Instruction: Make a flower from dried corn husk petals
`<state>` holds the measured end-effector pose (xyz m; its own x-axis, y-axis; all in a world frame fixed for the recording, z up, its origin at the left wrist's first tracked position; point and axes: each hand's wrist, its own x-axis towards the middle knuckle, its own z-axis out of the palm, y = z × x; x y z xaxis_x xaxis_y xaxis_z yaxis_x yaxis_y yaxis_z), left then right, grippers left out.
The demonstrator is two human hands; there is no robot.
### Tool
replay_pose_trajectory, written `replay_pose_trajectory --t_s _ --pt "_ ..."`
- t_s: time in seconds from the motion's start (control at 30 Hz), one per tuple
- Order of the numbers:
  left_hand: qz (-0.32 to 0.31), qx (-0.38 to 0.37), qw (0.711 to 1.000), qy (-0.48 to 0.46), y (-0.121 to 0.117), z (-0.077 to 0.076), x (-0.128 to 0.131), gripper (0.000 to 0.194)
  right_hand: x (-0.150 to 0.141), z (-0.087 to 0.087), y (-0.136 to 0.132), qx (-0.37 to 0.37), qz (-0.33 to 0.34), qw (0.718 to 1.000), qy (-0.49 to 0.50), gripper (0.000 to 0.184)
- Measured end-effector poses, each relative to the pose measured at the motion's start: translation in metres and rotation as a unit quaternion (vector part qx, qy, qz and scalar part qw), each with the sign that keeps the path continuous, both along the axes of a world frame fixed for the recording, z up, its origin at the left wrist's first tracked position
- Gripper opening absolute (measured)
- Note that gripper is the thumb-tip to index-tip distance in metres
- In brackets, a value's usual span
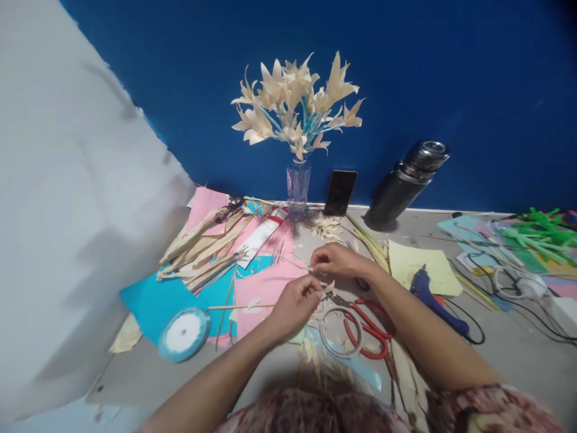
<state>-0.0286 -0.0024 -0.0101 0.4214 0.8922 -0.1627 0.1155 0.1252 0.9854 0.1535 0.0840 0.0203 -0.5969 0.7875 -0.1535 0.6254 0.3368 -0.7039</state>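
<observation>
My left hand (298, 302) is closed in a pinch over the table, with a small pale piece of dried husk (330, 287) at its fingertips. Just above and to the right, my right hand (337, 260) pinches a thin pale strip (295, 263) that points left. The fingertips of both hands almost meet. Below them lie red-handled scissors (372, 328), blades toward my left hand, and a roll of pale tape (323, 337) overlapping the handles. Pink sheets (256, 291) and a thin wooden stick (241, 307) are beside my left hand.
Husk flowers (295, 90) stand in a clear bottle (297, 189) by the blue wall, near a phone (341, 192) and a dark flask (406, 186). A blue glue gun (435, 300) lies right. Dried husks (202, 246) and a ribbon spool (184, 335) are left.
</observation>
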Motion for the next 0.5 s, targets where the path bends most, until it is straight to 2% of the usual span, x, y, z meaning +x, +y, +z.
replay_pose_trajectory --t_s 0.07,0.13,0.2,0.3,0.37,0.5 --pt "-0.001 0.001 1.0 0.002 0.0 0.003 -0.001 0.005 0.007 0.004 0.0 -0.006 -0.033 0.999 0.035 0.018" --pt "0.029 -0.012 0.999 -0.02 0.004 0.006 -0.004 0.006 0.016 0.01 -0.001 0.002 -0.122 0.989 0.083 0.02" --pt "0.093 -0.026 0.994 -0.05 0.01 0.008 -0.008 0.009 0.026 0.016 -0.007 0.006 -0.213 0.968 0.134 0.019" --pt "0.207 -0.03 0.974 -0.084 0.023 0.012 -0.015 0.013 0.039 0.019 -0.021 -0.009 -0.257 0.952 0.169 0.018" --pt "0.218 -0.046 0.971 -0.088 0.029 0.012 -0.017 0.015 0.043 0.016 -0.031 -0.02 -0.269 0.947 0.176 0.02" --pt "0.168 -0.058 0.982 -0.069 0.031 0.005 -0.011 0.014 0.041 0.002 -0.043 -0.012 -0.316 0.928 0.199 0.023"
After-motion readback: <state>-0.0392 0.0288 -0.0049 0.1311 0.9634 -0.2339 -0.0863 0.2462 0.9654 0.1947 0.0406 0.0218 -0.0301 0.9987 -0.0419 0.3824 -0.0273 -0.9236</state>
